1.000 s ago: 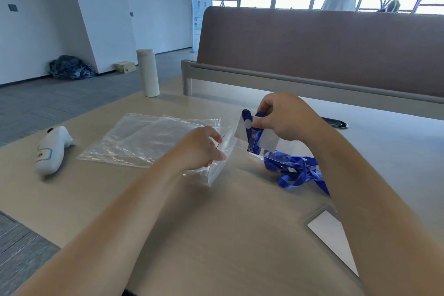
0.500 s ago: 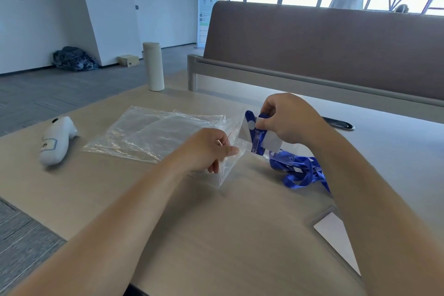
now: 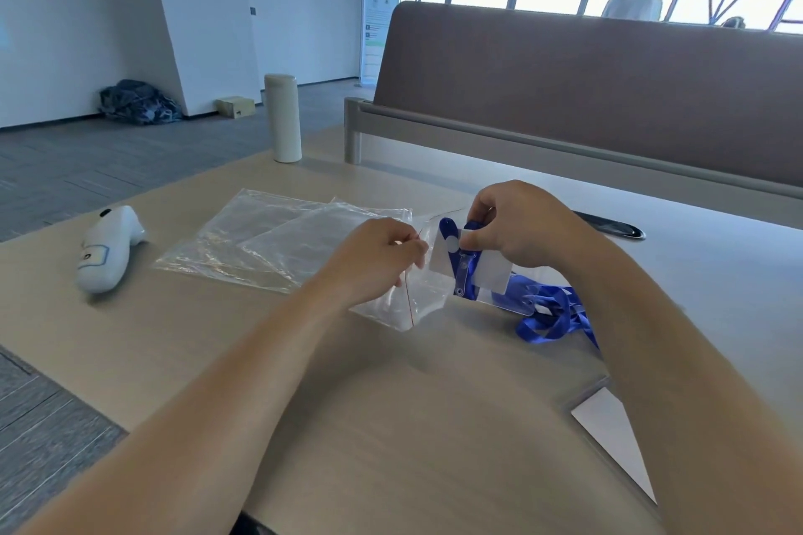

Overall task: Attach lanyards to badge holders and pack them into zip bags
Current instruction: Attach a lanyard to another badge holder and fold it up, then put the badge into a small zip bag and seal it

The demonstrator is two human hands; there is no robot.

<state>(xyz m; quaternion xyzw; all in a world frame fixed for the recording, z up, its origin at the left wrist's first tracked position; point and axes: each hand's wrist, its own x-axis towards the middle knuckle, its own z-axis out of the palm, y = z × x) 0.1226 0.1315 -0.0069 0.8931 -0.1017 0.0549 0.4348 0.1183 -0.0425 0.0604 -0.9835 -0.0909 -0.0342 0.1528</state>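
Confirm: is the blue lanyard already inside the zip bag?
No: the blue lanyard lies bunched on the table outside the zip bag, trailing from the badge holder in the right hand.

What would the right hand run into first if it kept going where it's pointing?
Likely the zip bag: the right hand points its badge holder leftward at the bag's mouth, which the left hand pinches. Depth is unclear, so that hand might come first.

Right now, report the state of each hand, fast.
Left hand: pinches the open edge of the zip bag.
Right hand: holds the badge holder, its blue lanyard attached, at the bag's mouth.
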